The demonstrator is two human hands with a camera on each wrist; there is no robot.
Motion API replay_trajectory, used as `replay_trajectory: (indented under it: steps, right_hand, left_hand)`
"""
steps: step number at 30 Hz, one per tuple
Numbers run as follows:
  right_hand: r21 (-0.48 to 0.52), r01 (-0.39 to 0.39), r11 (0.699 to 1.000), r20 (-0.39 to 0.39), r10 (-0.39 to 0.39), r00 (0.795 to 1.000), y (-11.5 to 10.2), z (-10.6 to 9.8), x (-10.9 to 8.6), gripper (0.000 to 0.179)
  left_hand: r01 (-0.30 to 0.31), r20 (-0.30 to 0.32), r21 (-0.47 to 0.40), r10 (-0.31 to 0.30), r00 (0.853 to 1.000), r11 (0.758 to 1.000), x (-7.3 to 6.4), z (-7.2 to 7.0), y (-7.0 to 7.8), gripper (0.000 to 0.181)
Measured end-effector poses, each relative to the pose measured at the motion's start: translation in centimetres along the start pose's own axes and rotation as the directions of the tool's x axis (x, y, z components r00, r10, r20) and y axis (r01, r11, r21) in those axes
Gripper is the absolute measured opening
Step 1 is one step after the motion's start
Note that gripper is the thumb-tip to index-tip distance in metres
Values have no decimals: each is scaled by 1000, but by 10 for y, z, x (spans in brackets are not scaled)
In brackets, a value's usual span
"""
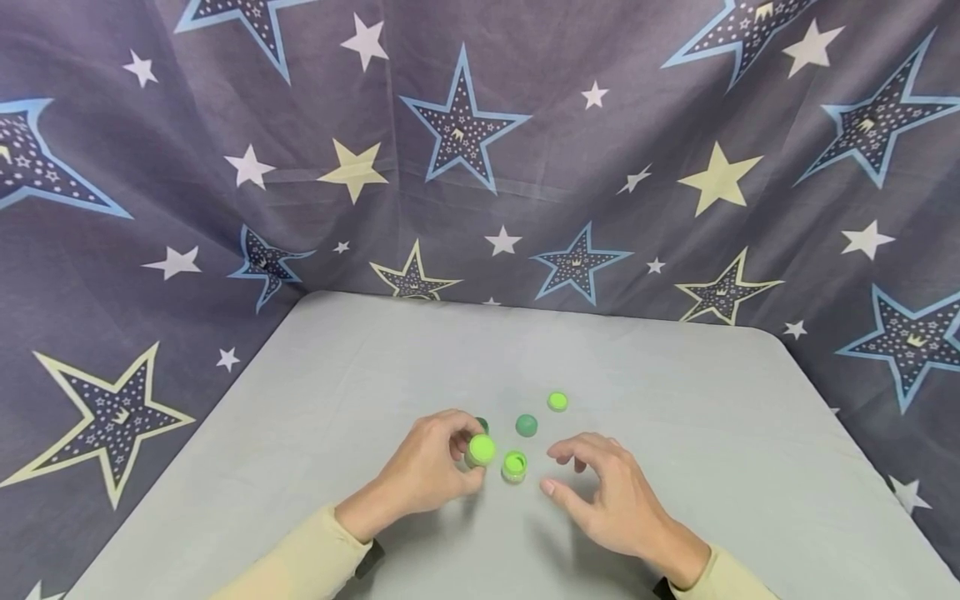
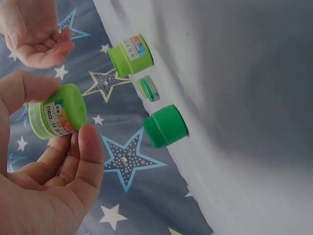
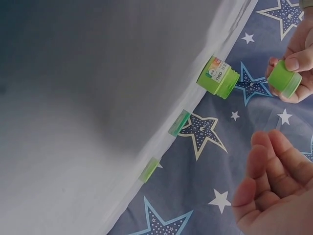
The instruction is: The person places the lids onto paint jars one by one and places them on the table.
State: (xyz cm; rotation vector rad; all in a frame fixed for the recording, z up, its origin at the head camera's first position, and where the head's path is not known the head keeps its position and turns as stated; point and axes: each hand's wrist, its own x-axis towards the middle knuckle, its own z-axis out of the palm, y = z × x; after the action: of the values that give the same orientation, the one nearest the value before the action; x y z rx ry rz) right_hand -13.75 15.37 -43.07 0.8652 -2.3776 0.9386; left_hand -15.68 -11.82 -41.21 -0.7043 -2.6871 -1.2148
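Note:
My left hand pinches a small light green paint jar between thumb and fingers, above the table. In the left wrist view, this jar lies tilted in the grip, with a printed label and a ribbed, clear-edged lid on it. Just right of it, an uncapped light green jar stands on the table. My right hand hovers beside that one, fingers loosely bent, holding nothing. A dark green jar stands partly hidden behind my left hand in the head view.
Farther back on the grey-white table lie a green lid and a light green lid. A dark curtain printed with stars surrounds the table's back and sides.

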Motion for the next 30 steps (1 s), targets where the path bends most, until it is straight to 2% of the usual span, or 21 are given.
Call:
replay_trajectory:
  steps: [7, 17, 26, 30]
  right_hand:
    - [-15, -12, 1000, 14, 12, 1000, 2, -2, -2, 27]
    - [-30, -12, 999, 8, 13, 1000, 6, -4, -3, 26]
    - [-50, -17, 999, -5, 17, 1000, 9, -7, -4, 29]
    - [-41, -27, 999, -7, 27, 1000, 9, -8, -4, 30]
  left_hand:
    - [3, -37, 19, -3, 999, 1000, 0, -5, -3, 32]
    - [26, -43, 16, -25, 999, 1000, -1, -11, -10, 32]
    - [18, -91, 51, -14, 996, 999, 3, -21, -20, 32]
    - [34, -105, 58, -27, 994, 998, 6, -24, -24, 31]
